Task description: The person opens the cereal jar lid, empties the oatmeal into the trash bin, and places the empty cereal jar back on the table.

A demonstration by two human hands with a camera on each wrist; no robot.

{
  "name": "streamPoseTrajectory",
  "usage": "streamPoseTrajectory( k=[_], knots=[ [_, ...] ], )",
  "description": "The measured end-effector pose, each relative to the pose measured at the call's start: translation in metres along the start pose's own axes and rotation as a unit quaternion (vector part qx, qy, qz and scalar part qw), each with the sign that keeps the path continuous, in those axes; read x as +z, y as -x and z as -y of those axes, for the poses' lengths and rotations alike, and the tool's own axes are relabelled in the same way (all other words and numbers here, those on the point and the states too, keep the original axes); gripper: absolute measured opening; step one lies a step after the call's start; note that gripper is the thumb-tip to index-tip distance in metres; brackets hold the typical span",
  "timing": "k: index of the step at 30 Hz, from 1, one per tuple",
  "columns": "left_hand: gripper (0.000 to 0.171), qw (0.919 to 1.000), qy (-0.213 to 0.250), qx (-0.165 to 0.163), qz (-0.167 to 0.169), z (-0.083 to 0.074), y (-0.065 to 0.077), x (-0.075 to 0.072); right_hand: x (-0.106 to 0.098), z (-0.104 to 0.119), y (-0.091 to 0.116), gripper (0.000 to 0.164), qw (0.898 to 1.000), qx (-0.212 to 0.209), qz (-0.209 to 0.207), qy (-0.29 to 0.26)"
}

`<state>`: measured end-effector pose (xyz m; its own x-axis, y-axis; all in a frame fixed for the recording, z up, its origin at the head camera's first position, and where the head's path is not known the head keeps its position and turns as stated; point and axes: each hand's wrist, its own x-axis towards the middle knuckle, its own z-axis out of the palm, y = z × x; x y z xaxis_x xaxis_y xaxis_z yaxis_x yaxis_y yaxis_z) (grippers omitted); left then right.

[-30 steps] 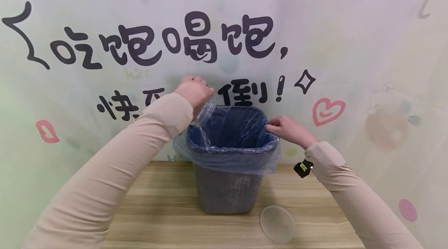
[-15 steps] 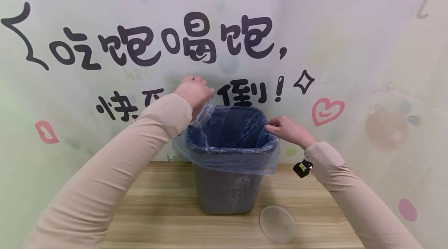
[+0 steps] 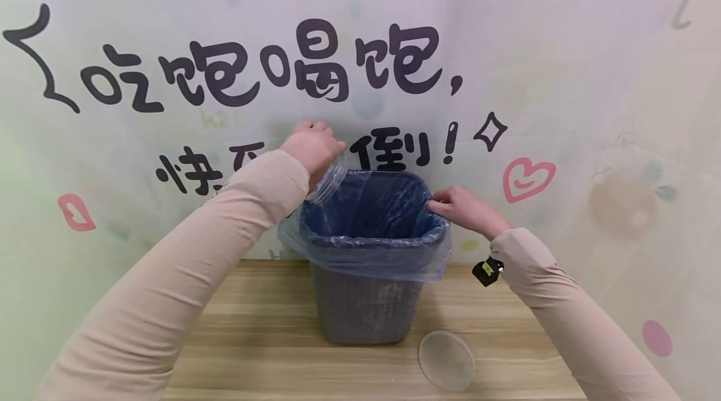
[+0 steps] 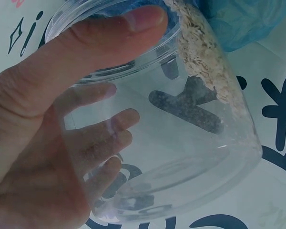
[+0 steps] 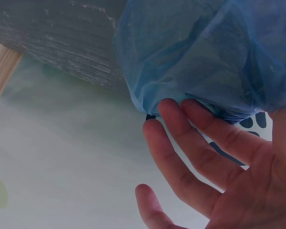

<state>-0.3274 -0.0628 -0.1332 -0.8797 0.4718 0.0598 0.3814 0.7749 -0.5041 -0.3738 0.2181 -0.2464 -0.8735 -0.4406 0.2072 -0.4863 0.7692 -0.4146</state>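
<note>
My left hand [image 3: 312,147] grips a clear plastic jar [image 3: 329,182], tipped mouth-down over the left side of a grey trash can [image 3: 368,301]. In the left wrist view, my thumb lies across the ridged neck and the fingers wrap the far side. Pale flaky bits [image 4: 202,55] lie along the jar's lower wall toward its mouth. A blue plastic bag [image 3: 388,201] lines the can and folds over its rim. My right hand [image 3: 464,207] holds the can's right rim, thumb at the top edge. In the right wrist view its fingers [image 5: 174,157] are spread outside, against the bag.
A round translucent lid [image 3: 447,360] lies on the wood-grain table [image 3: 253,326], in front of the can to the right. Close behind the can hangs a printed cloth backdrop [image 3: 591,107]. A small black device [image 3: 487,271] sits at the right wrist.
A second ago a pale stream fell from the jar into the bag; now none shows in the head view. Both hands and the can have stayed in place.
</note>
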Motion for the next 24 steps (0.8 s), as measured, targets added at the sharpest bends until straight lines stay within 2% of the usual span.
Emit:
streamPoseTrajectory(
  k=[24],
  knots=[
    [0.07,0.9999,0.003,0.0,-0.012,0.0012,0.0002,-0.0004,-0.0005,0.0001,0.0,0.027,1.0,0.004,0.005,-0.001]
  ],
)
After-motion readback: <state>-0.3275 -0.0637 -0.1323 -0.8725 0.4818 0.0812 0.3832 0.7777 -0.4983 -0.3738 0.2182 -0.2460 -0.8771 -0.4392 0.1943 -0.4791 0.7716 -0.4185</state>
